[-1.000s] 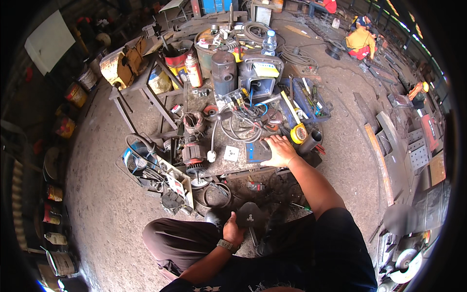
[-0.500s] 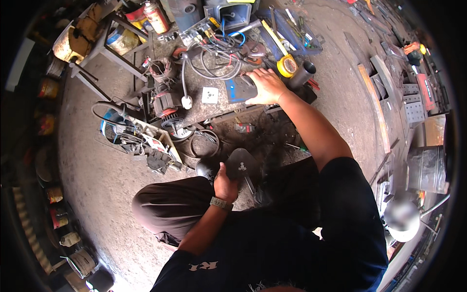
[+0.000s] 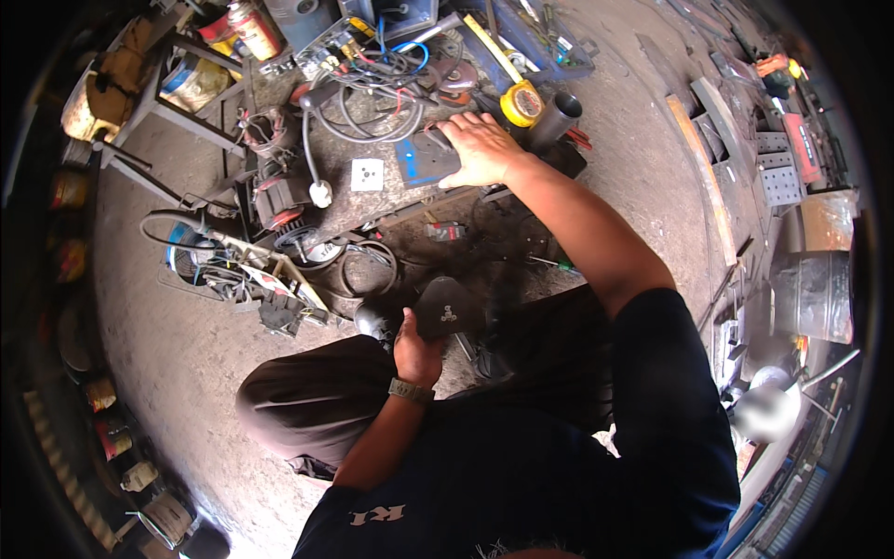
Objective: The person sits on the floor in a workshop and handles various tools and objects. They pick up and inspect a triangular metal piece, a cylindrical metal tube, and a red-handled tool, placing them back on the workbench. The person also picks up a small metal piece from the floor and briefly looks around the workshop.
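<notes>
My right hand (image 3: 481, 149) reaches forward and lies on a dark flat plate with blue marks (image 3: 419, 162). Its fingers are stretched out toward the plate's far side, with the thumb near the closer edge. Close to my body, my left hand (image 3: 418, 359) is closed on a dark rounded panel (image 3: 447, 303) that bears a small pale emblem. Its exact kind is unclear, and the fingers behind it are hidden. Left of the blue-marked plate lies a small white square plate with holes (image 3: 367, 175).
A yellow tape measure (image 3: 521, 103) and an upright dark pipe (image 3: 557, 119) stand right of my right hand. Coiled grey cables (image 3: 372, 116) lie beyond the plate. A blue tray (image 3: 563, 58) holds tools. A motor-like machine (image 3: 281, 197) stands left, and a wooden strip (image 3: 700, 177) lies right.
The whole view has shifted, so the bench things appear farther left and slightly higher. My right hand stays on the blue-marked plate; my left keeps its hold on the dark panel, which looks slightly tilted.
</notes>
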Demonstrator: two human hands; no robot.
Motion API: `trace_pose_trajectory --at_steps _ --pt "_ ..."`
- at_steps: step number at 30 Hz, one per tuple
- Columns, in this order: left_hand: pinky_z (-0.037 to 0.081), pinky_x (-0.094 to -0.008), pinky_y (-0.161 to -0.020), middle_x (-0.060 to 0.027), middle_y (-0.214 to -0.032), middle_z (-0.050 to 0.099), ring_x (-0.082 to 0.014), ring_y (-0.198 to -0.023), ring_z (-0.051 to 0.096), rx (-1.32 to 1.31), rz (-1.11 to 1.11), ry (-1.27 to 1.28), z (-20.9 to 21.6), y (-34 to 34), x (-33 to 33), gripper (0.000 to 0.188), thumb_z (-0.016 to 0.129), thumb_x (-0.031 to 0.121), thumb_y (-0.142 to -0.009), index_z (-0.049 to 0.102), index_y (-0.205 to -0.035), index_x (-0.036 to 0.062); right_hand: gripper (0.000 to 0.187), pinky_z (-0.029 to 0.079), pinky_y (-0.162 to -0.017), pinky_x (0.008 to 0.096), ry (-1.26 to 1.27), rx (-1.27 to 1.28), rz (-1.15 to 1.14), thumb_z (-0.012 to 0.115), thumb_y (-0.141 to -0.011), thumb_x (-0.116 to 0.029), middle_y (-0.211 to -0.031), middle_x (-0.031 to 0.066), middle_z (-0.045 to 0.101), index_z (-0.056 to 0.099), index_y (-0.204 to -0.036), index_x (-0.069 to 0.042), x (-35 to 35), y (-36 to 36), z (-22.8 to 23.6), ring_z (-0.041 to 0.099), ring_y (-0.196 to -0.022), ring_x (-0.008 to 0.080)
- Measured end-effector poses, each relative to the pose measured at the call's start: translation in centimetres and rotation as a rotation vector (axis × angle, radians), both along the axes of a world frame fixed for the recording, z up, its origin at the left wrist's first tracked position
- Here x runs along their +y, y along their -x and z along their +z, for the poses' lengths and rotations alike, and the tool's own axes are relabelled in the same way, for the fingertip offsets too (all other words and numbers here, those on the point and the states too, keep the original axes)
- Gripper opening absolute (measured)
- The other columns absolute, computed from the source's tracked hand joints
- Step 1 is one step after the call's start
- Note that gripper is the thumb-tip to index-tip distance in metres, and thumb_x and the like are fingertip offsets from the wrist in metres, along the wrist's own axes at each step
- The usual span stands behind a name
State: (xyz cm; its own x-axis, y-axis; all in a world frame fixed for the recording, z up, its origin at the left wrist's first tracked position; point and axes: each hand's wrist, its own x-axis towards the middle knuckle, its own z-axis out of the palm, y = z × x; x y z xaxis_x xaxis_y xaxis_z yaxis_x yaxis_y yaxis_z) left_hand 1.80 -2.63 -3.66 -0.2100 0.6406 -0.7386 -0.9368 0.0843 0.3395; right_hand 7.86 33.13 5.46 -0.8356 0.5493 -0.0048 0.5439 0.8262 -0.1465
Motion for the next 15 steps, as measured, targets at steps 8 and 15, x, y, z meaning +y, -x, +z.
trace_pose_trajectory --at_steps 8,15 --pt "0.049 -0.0499 -0.107 -0.0146 -0.139 0.062 -0.0296 -0.127 0.060 0.003 -0.012 0.008 0.4 -0.7 0.3 0.050 0.045 0.040 -0.112 0.057 -0.140 0.0008 0.099 0.038 -0.113 0.0468 0.012 -0.011 -0.027 0.087 -0.068 -0.059 -0.133 0.0173 0.061 0.052 -0.142 -0.003 -0.7 0.8 0.2 0.055 -0.129 0.0327" --pt "0.053 -0.0458 -0.104 -0.0126 -0.133 0.067 -0.0260 -0.122 0.064 0.011 0.011 -0.028 2.0 -0.9 1.1 0.048 0.045 0.039 -0.112 0.061 -0.135 0.0002 0.096 0.040 -0.112 0.0480 -0.040 0.013 -0.012 0.088 -0.068 -0.058 -0.132 0.0208 0.061 0.054 -0.137 -0.001 -0.9 0.9 -0.5 0.055 -0.128 0.0360"
